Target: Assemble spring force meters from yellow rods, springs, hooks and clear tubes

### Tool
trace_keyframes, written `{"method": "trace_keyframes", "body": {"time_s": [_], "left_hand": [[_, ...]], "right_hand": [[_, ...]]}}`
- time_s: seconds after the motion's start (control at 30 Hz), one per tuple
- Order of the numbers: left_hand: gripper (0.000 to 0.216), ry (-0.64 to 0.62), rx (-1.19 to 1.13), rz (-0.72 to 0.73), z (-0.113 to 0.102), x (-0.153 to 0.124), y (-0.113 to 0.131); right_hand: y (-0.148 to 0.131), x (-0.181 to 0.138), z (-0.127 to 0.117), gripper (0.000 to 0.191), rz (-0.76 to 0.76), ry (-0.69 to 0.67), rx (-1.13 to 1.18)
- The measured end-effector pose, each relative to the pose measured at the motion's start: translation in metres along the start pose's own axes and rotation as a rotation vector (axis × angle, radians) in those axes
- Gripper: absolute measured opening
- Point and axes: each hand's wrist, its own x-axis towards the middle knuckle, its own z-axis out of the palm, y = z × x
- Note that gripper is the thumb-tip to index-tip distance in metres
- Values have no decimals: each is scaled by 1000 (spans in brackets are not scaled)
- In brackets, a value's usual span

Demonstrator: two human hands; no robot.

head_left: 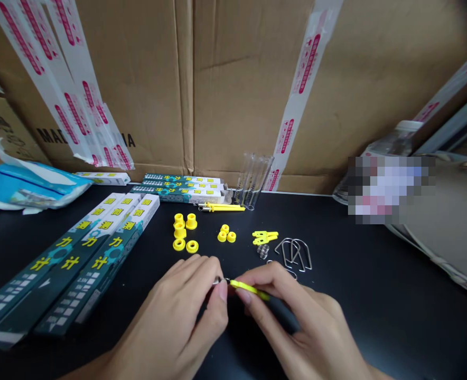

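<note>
My left hand (178,309) is closed, pinching a small shiny metal spring (216,281) that is mostly covered by the fingers. My right hand (302,311) pinches a slim yellow plastic strip (244,286) between thumb and fingers. The strip's left end meets the spring's thin wire end between the two hands; whether they are hooked together I cannot tell. Beyond the right hand lie yellow flat pieces (265,237), small coiled springs (262,251) and several bent metal hooks (295,253). Yellow collars (180,230) and small yellow caps (226,235) stand beyond the left hand.
Long printed boxes (110,258) lie at left, and more boxes (178,189) at the back. Clear tubes (253,179) stand beside yellow rods (227,208). A blue packet (31,182), a plastic bottle (400,140) and a grey bag (447,211) flank the black table (395,295). Cardboard (241,79) walls the back.
</note>
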Motion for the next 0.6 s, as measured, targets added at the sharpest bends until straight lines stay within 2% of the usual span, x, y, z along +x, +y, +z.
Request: {"method": "trace_keyframes", "body": {"time_s": [0.2, 0.43, 0.6], "left_hand": [[30, 34, 13, 50, 0, 2, 3], [31, 28, 32, 65, 0, 4, 4], [30, 51, 109, 112, 2, 2, 6]], "right_hand": [[-4, -3, 3, 12, 50, -35, 45], [-6, -3, 5, 7, 140, -5, 96], [-5, -5, 5, 10, 79, 12, 73]]}}
